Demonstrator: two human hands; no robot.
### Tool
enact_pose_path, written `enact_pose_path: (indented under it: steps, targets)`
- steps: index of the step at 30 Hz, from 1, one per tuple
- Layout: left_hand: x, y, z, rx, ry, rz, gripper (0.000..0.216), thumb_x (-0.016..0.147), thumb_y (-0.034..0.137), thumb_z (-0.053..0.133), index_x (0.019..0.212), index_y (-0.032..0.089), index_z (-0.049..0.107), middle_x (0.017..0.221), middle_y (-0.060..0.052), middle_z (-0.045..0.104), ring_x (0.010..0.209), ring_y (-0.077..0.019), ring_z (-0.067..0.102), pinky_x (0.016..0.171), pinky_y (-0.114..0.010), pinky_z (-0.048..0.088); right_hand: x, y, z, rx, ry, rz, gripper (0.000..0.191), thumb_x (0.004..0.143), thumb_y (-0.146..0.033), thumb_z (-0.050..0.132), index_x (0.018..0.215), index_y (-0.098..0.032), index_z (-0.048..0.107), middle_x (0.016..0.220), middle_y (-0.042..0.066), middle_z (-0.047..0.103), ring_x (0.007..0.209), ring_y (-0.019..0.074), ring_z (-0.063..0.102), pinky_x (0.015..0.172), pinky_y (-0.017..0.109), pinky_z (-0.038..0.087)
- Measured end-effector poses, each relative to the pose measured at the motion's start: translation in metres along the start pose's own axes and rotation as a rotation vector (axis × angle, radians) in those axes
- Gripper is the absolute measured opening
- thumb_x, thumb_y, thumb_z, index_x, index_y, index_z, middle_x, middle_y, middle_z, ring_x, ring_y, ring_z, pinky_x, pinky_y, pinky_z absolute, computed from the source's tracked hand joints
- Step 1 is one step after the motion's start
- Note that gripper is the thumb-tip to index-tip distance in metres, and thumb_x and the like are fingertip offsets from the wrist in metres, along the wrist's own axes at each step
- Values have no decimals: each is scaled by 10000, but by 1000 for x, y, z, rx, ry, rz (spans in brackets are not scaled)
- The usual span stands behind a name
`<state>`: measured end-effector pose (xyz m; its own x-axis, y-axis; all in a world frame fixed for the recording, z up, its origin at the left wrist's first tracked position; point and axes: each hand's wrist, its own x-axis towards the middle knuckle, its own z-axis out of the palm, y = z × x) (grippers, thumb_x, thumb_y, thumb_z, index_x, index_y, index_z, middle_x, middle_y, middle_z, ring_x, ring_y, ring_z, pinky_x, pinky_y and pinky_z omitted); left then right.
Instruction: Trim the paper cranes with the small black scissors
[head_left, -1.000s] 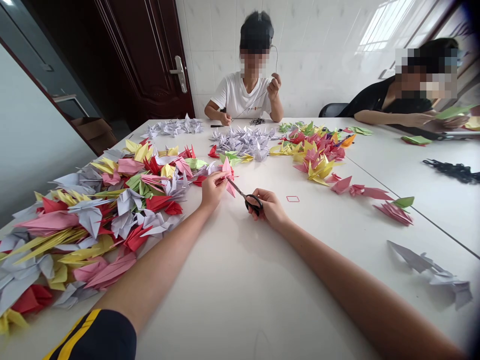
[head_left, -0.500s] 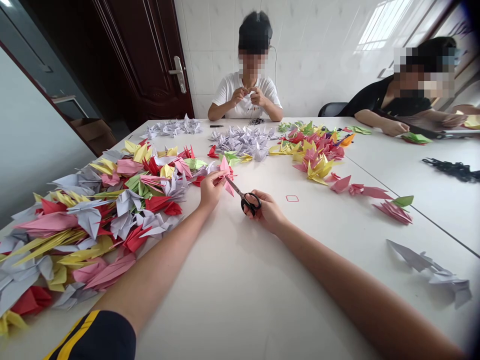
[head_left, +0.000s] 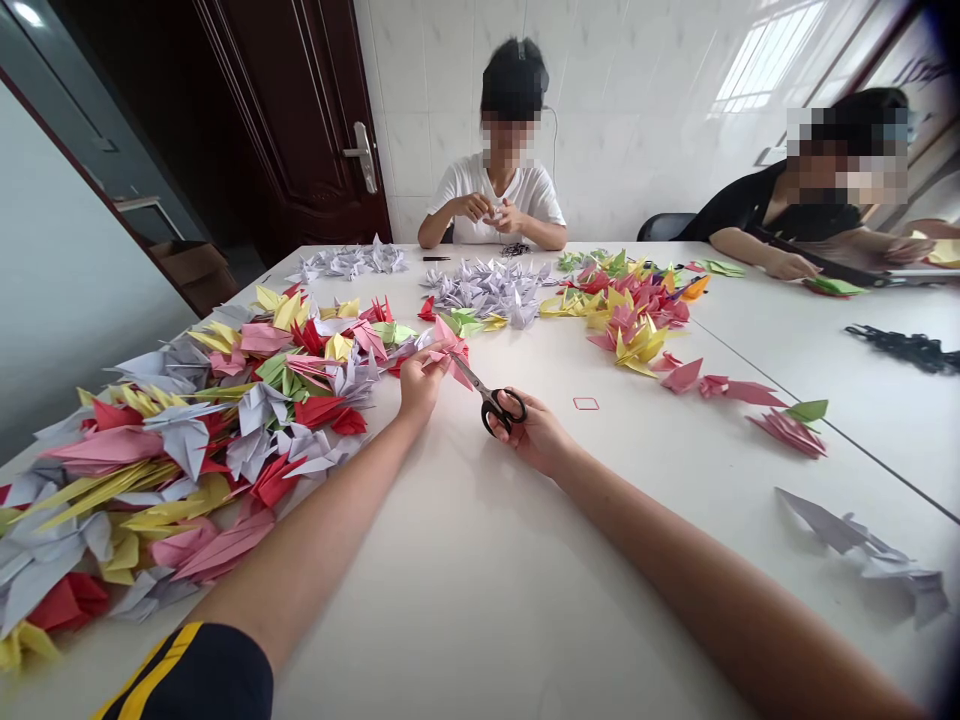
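Observation:
My left hand [head_left: 421, 380] pinches a pink folded-paper crane [head_left: 448, 338] above the table. In my right hand [head_left: 534, 432] is a pair of black-handled scissors [head_left: 504, 410], fingers in the loops. The blade tips reach the crane's near side; whether they touch or cut the paper is too small to tell. A large heap of paper cranes [head_left: 247, 430] in grey, red, pink, yellow and green lies left of my left hand. Beyond both hands sits a pile of pale grey cranes [head_left: 487, 290].
Across the white table [head_left: 465, 580] sits a person in white [head_left: 495, 190]; another in black [head_left: 780, 215] works at the right. More coloured cranes [head_left: 630, 310] lie at back right, a grey crane [head_left: 862, 550] at near right. Black cords [head_left: 904, 348] lie by the right edge.
The pink crane has tilted in my left hand. My right hand and the scissors have shifted only slightly. The person opposite has lowered their hands, and the camera view has tipped up a little.

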<state>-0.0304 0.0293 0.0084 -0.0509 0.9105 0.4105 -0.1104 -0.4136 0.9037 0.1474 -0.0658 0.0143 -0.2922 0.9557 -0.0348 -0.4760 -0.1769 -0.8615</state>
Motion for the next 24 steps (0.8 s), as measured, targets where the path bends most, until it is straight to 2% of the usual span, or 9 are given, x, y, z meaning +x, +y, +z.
enact_pose_path:
  steps: [3, 9, 24]
  targets:
    - [-1, 1, 1, -71, -6, -60, 352, 690, 478, 806, 810, 167, 695, 1145, -125, 717, 1097, -263, 658, 914, -380, 550, 1, 1, -3, 19, -18, -8, 410, 724, -492, 828, 740, -187, 555, 655, -1, 622, 487, 79, 459, 497, 225, 352]
    - [0, 0, 0, -100, -22, -116, 501, 672, 562, 801, 972, 167, 724, 1160, -126, 714, 1052, -250, 662, 876, -372, 560, 1, 0, -4, 34, -28, -3, 411, 716, -485, 838, 730, -192, 548, 653, -3, 613, 489, 82, 441, 499, 226, 362]
    - [0, -1, 0, -90, 9, -113, 501, 686, 579, 776, 972, 171, 726, 1205, -127, 699, 1126, -286, 648, 925, -430, 563, 0, -1, -3, 24, -21, -19, 424, 711, -483, 839, 712, -194, 528, 637, -2, 611, 473, 78, 430, 472, 224, 325]
